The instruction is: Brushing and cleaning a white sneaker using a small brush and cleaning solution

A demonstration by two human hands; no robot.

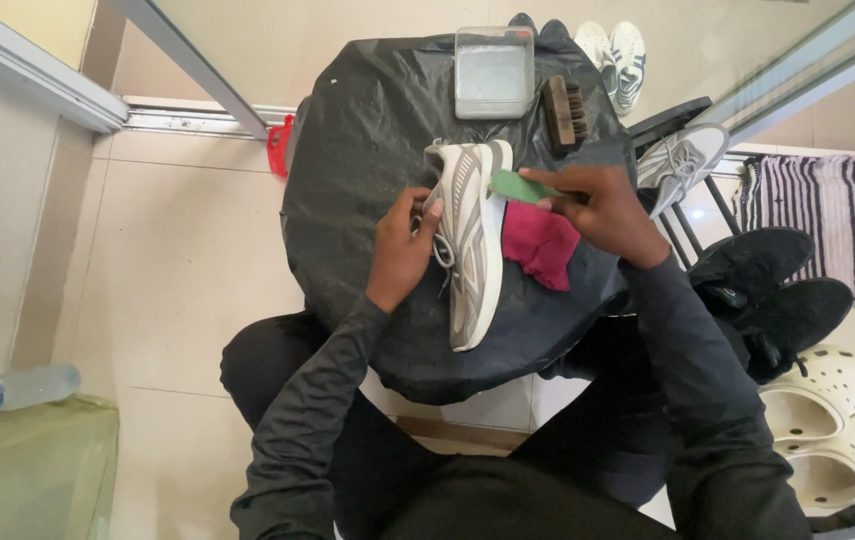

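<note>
A grey and white sneaker (471, 240) lies on its side on a round table covered with black plastic (357, 150). My left hand (402, 245) grips the sneaker at its lace side. My right hand (597, 205) holds a green brush (517, 186) whose end rests against the sneaker's white sole edge near the heel. A crumpled magenta cloth (539, 245) lies on the table just right of the shoe, under my right hand.
A clear plastic tub (493, 72) and a brown bristle brush (561, 110) sit at the table's far edge. Other sneakers (682, 160), black shoes (767, 290) and white clogs (827, 410) rest at the right. A water bottle (7, 390) lies at the left.
</note>
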